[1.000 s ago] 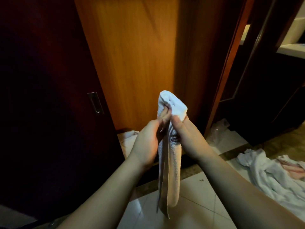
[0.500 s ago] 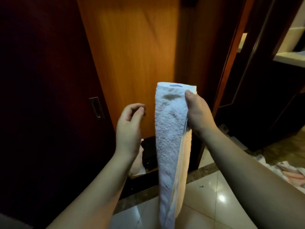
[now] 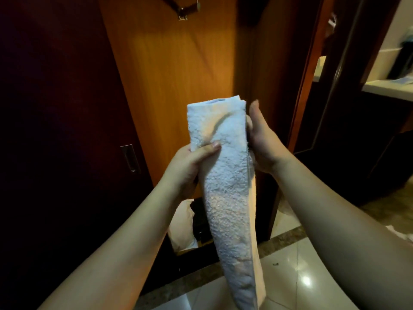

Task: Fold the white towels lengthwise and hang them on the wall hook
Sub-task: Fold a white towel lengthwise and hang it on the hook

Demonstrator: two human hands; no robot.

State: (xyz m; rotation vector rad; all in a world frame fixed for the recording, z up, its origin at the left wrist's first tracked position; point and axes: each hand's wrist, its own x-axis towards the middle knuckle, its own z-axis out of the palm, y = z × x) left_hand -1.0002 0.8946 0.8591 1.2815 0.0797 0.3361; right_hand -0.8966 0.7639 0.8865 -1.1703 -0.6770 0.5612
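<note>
A white towel (image 3: pixel 225 180), folded into a long narrow strip, hangs straight down in front of the orange wooden wall panel. My left hand (image 3: pixel 190 164) grips its left edge, thumb laid across the front of the cloth. My right hand (image 3: pixel 261 139) holds the right edge near the top, with its fingers hidden behind the towel. A metal wall hook (image 3: pixel 184 13) sits high on the panel, well above the towel's top edge.
A dark door with a recessed metal handle (image 3: pixel 130 157) fills the left. White cloth (image 3: pixel 182 224) lies on the floor at the panel's foot. More white cloth (image 3: pixel 400 233) shows at the right edge. A doorway and a pale counter (image 3: pixel 386 89) are at the right. Glossy floor tiles (image 3: pixel 297 276) lie below.
My left hand, empty and apart from the towel half a second ago, has taken hold of its left edge. The view has tilted up, bringing the hook into sight.
</note>
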